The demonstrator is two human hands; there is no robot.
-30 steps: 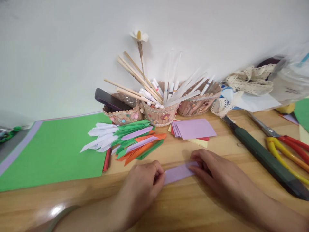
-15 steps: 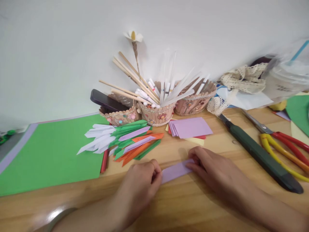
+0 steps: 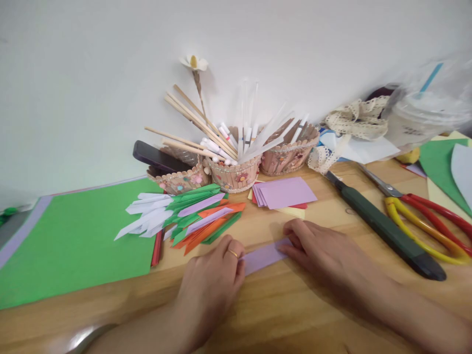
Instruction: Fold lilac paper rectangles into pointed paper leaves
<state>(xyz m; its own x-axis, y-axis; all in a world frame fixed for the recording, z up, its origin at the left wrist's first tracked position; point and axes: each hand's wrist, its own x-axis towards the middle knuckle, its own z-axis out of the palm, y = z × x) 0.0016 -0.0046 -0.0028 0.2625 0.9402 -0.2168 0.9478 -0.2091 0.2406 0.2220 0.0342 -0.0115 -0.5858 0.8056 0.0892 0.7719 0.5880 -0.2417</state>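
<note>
Between my hands, low over the wooden table, lies a narrow strip of purple paper (image 3: pixel 263 256). My left hand (image 3: pixel 216 280) has its fingers closed on the strip's left end, a ring on one finger. The right end is pinched by my right hand (image 3: pixel 320 248), whose thumb and fingertips cover that end. Beyond my left hand rests a heap of folded paper pieces (image 3: pixel 191 216) in white, green, purple and orange. Past my right hand sits a stack of purple paper cards (image 3: pixel 289 192), with red and pale yellow ones showing beneath.
Green paper sheets (image 3: pixel 92 236) cover the left side. Craft baskets (image 3: pixel 236 177) with sticks, markers and a phone (image 3: pixel 158 158) line the wall. At right are a dark green long-handled tool (image 3: pixel 387 228), scissors (image 3: pixel 424 206), lace ribbon (image 3: pixel 356 118) and a lidded plastic cup (image 3: pixel 420 118).
The camera view has shifted slightly, so the background sits further left. My left fingers have turned a little, showing the ring more; both hands stay on the purple strip.
</note>
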